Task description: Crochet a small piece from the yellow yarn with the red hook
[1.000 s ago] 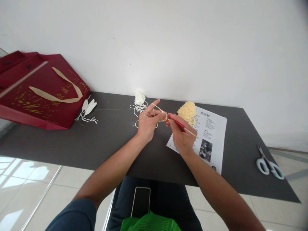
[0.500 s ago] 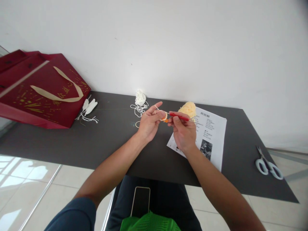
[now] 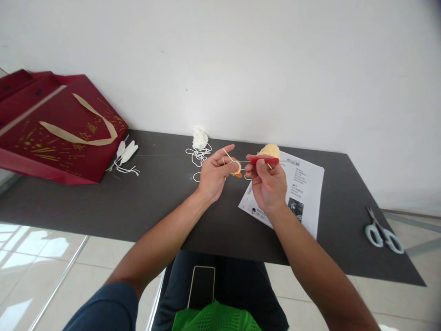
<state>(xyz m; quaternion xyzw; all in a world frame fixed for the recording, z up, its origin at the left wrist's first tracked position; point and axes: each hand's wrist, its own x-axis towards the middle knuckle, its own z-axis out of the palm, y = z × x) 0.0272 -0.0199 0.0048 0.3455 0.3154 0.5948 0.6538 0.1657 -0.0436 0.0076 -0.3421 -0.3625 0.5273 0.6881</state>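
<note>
My left hand (image 3: 212, 176) pinches a small orange and cream crochet piece (image 3: 237, 169) between thumb and fingers, with pale yellow yarn running over its raised index finger. My right hand (image 3: 267, 183) is closed on a red-handled crochet hook (image 3: 264, 161), held level with its tip pointing left at the piece. Both hands hover above the dark table (image 3: 155, 197). A pale yellow yarn ball (image 3: 270, 150) lies just behind my right hand, partly hidden by it.
A printed paper sheet (image 3: 303, 188) lies under my right hand. White yarn (image 3: 200, 140) sits near the wall. A red gift bag (image 3: 58, 126) and white crochet bits (image 3: 126, 154) lie at left. Scissors (image 3: 384, 234) rest at far right. A phone (image 3: 201, 287) is on my lap.
My right hand has swung the hook from slanting down-right to level and drawn it slightly rightward, away from the piece. My left hand has stayed almost still.
</note>
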